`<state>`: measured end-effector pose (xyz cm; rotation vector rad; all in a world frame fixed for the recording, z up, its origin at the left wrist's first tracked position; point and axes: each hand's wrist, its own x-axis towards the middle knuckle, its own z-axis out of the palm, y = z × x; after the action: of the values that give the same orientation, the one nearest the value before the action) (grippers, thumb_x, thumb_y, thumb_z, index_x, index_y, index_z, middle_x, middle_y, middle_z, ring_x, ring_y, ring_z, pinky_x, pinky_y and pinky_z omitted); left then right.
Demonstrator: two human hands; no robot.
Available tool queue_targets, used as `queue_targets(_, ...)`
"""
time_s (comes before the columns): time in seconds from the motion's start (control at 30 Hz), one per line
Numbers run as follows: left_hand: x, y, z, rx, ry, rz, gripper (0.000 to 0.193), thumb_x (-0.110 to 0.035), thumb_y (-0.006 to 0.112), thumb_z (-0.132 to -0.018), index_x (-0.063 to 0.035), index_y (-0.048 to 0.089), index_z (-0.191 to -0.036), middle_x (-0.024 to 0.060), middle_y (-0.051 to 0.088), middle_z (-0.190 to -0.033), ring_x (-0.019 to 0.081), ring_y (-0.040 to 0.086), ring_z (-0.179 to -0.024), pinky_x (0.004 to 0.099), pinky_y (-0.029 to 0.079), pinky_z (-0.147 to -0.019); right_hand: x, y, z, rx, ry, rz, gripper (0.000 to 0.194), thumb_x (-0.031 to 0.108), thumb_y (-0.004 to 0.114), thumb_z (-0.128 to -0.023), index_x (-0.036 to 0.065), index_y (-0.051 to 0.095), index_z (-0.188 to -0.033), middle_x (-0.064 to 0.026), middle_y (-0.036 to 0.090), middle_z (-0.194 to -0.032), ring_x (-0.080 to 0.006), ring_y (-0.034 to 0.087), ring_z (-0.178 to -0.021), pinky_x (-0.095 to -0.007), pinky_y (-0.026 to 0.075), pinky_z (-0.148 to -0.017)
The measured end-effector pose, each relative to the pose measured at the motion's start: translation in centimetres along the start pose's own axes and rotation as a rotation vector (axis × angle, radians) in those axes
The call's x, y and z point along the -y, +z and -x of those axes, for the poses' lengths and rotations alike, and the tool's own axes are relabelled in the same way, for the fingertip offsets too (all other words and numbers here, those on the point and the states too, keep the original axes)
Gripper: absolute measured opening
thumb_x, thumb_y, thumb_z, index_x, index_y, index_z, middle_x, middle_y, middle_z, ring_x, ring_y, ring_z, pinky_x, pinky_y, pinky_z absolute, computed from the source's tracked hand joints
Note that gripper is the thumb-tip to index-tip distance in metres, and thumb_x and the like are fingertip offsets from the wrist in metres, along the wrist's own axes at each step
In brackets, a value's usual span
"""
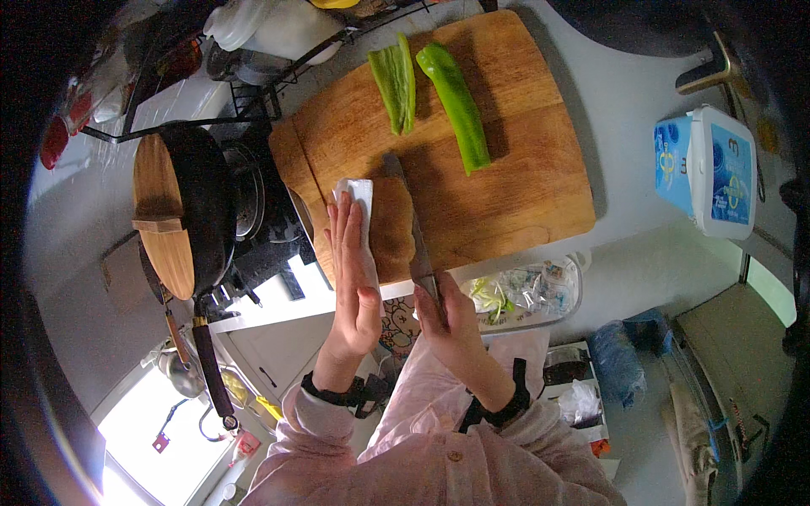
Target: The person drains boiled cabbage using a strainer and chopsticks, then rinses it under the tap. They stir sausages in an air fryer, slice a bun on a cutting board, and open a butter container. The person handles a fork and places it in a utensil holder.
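Observation:
My right hand [446,322] is closed around the handle of a kitchen knife [417,240], whose blade lies over the lower part of a wooden cutting board [525,196]. To its left, my left hand [349,272] is held nearly flat, palm towards the blade, against a folded white cloth or paper towel [361,193]. A brownish patch beside the knife is hard to make out. Higher on the board lie a halved green pepper [392,85] with its hollow inside showing and a smoother green pepper piece [457,104].
At the left, a black pan [209,209] with a wooden lid [161,253] stands by the stove, its handle pointing towards me. A clear bin [538,297] with scraps hangs below the board edge. A blue and white tub [702,171] stands right; a black wire rack [272,107] is upper left.

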<state>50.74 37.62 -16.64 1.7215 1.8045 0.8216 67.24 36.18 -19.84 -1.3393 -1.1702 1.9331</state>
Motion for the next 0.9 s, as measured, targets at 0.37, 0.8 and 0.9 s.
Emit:
queue_targets(0.37,0.0,0.5,-0.1,0.017,0.051,-0.012,0.086,-0.058,0.030,-0.100,0.0060,0.019,-0.156,0.0252,0.012,-0.164,0.0384,0.005,-0.154,0.0515,0.000,-0.121,0.1,1.1,1.5,0.053,-0.014,0.036,0.027,0.015,0.053,-0.100,-0.001,0.048,-0.123,-0.0264,0.064,-0.092,-0.0432,0.066,-0.079,-0.0482,0.049,-0.063)
queue_targets(0.8,-1.2,1.3,-0.1,0.038,-0.097,-0.085,0.080,-0.052,0.030,-0.103,0.0051,0.013,-0.156,0.0237,0.004,-0.165,0.0401,-0.004,-0.153,0.0536,-0.005,-0.120,-1.1,2.3,3.2,0.027,0.032,0.029,0.023,0.017,0.054,-0.100,-0.001,0.047,-0.113,-0.0288,0.063,-0.088,-0.0492,0.063,-0.081,-0.0505,0.050,-0.066)
queue_targets(0.9,-1.5,1.5,-0.6,-0.017,-0.094,-0.014,0.068,-0.040,0.031,-0.106,0.0036,0.016,-0.156,0.0208,0.007,-0.166,0.0365,-0.001,-0.154,0.0510,-0.002,-0.121,-0.5,2.4,3.0,0.023,0.000,0.004,0.022,0.018,0.055,-0.100,-0.001,0.047,-0.109,-0.0281,0.064,-0.088,-0.0483,0.064,-0.080,-0.0519,0.050,-0.064)
